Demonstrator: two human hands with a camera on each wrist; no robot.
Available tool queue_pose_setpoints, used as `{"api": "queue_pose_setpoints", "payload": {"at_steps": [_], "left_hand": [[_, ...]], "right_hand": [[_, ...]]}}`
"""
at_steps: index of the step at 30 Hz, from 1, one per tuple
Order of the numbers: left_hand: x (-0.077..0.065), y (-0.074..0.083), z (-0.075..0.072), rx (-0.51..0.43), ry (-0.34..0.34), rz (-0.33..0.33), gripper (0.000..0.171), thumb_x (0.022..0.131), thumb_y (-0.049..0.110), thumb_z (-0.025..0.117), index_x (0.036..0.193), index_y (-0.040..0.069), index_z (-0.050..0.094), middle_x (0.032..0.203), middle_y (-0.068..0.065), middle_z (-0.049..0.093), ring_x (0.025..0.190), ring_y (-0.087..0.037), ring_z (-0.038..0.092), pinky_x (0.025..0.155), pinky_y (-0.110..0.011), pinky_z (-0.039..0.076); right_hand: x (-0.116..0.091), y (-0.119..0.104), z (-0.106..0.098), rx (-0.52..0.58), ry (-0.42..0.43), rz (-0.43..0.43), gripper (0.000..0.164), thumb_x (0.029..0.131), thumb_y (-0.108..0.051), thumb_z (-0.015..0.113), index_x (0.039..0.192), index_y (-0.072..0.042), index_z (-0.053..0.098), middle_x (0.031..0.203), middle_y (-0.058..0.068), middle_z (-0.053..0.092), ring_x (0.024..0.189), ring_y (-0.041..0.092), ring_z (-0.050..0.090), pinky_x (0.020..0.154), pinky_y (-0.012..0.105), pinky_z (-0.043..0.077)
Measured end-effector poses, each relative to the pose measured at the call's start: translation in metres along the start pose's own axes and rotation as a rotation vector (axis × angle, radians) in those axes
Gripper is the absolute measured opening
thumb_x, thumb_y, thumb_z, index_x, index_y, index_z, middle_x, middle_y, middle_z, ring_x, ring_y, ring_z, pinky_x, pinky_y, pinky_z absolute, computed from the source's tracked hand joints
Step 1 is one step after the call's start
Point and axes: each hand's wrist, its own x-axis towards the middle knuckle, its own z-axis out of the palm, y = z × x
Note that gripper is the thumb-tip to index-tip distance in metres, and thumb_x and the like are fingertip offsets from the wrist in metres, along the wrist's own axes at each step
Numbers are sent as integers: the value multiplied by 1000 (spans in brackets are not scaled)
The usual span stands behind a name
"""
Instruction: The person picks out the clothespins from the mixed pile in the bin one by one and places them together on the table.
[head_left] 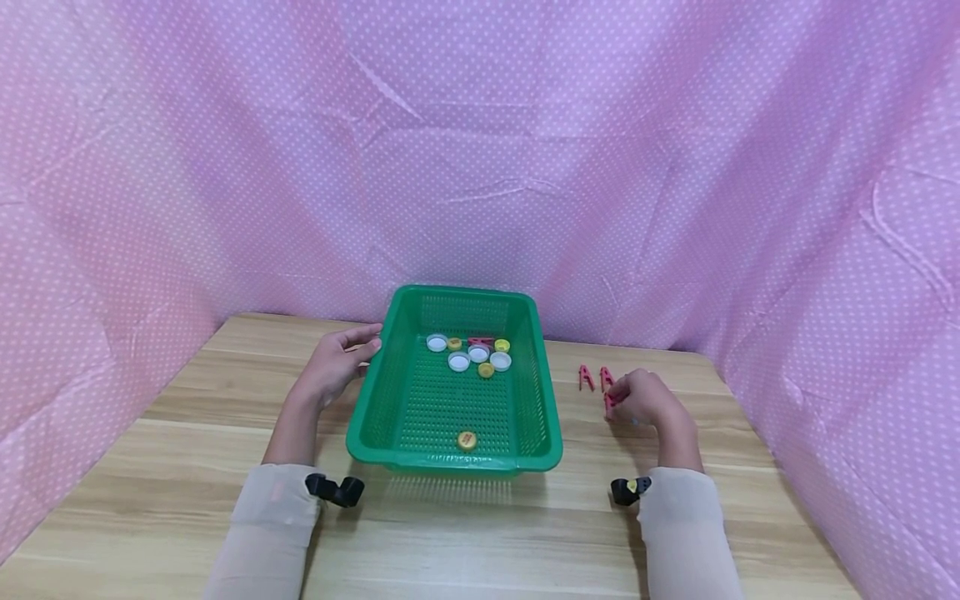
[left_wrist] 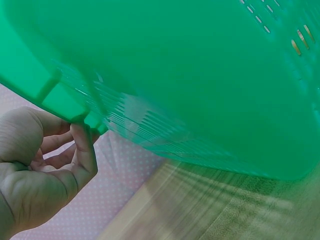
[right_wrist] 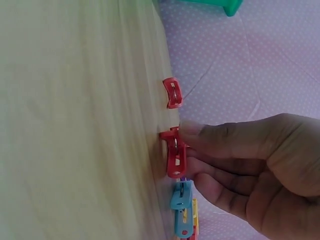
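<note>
My left hand grips the left rim of a green plastic basket, its thumb and fingertips pinching the lip in the left wrist view. Inside the basket lie several white caps, gold bottle caps, a yellow cap and a red clothespin. To the right of the basket, my right hand pinches another red clothespin low over the wooden table, thumb on its near side. Two more red clothespins lie just beyond those fingers.
Past the right fingers, the right wrist view shows a blue clothespin and a yellow clothespin, largely hidden in the head view. A pink dotted curtain hangs behind the wooden table and along both sides.
</note>
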Motion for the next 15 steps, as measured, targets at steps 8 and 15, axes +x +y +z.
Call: {"api": "queue_pose_setpoints", "payload": {"at_steps": [8,15], "left_hand": [[-1,1,0,3,-1,-7,48,95,24,59,139,8,48,131,-14,48,95,-14,60,88,-36,51],[0,1,0,3,0,-9,48,96,23,58,140,8,47,132,-13,48,95,-13,60,88,-35,51]], "right_hand": [[2,1,2,-11,20,-1,33,70,-10,83,100,1,72,92,10,69,87,22,61,80,40,51],[-1,5,0,-22,20,8,32,70,-10,84,98,-1,72,87,6,69,84,21,62,79,40,51]]}}
